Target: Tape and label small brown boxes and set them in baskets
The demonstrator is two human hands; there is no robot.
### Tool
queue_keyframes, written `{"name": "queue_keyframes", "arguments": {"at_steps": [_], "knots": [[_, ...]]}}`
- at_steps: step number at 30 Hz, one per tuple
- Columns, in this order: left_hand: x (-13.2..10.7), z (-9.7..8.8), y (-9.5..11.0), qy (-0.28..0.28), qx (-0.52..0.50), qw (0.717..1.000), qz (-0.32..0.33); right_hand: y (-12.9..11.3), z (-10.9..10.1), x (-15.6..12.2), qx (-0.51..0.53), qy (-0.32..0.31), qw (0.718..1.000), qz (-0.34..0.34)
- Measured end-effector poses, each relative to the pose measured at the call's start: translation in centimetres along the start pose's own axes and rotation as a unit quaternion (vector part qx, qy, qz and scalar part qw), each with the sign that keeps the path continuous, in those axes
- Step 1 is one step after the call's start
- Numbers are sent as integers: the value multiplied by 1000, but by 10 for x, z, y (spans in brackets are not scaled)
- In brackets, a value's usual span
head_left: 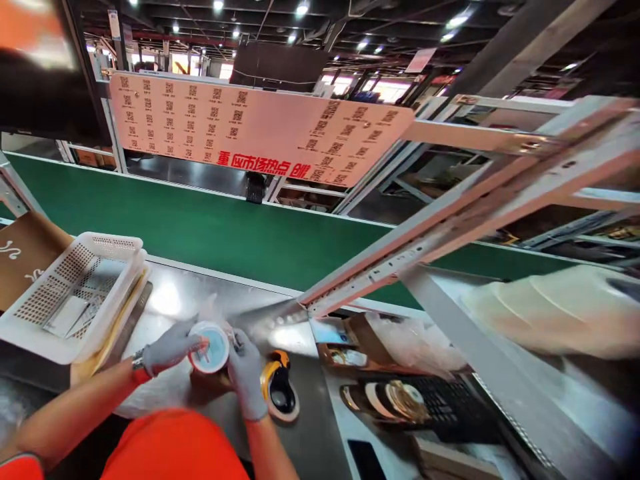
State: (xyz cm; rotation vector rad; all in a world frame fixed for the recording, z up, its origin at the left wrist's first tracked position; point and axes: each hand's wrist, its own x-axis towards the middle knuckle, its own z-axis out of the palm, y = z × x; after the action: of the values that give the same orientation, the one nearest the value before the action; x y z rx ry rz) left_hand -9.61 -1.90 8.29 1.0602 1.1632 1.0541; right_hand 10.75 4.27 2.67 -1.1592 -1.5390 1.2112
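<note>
Both my hands wear grey gloves and meet over a metal worktop (200, 300). My left hand (170, 347) is closed on the side of a small round white container (213, 347) with a pale lid. My right hand (245, 373) grips the same container from the right, its fingers curled against the rim. A tape dispenser (280, 390) with an orange and black body lies just right of my right hand.
A white perforated plastic basket (75, 287) stands at the left on brown cardboard. A green conveyor belt (225, 233) runs behind the worktop. A slanted metal frame (450, 213) crosses the right side. Round gold-rimmed parts (390, 400) sit in a dark tray at the lower right.
</note>
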Motion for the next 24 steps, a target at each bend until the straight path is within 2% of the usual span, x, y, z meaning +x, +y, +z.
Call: {"name": "queue_keyframes", "arguments": {"at_steps": [1,3,8,10,12,15,18,21,24], "knots": [[4,11,-9,-4,-7,1000,-7,1,-1,-5,26,-23,999,1],[8,22,-24,4,-14,1000,-17,6,-6,-13,69,-47,996,4],[4,26,-36,34,26,999,-15,17,-26,-36,121,-33,991,45],[2,32,-37,57,86,995,-12,16,-30,-47,95,-29,995,26],[1,42,-38,92,184,979,-3,13,-31,-57,27,-31,999,-29],[2,57,-39,115,354,928,3,10,-28,-68,-73,-28,992,-101],[3,65,-37,101,434,895,-16,12,-23,-72,-75,-25,994,-80],[8,62,-32,79,431,898,-25,13,-20,-72,-16,-32,999,-21],[16,55,-28,35,441,896,-21,12,-20,-71,36,-30,999,6]]}}
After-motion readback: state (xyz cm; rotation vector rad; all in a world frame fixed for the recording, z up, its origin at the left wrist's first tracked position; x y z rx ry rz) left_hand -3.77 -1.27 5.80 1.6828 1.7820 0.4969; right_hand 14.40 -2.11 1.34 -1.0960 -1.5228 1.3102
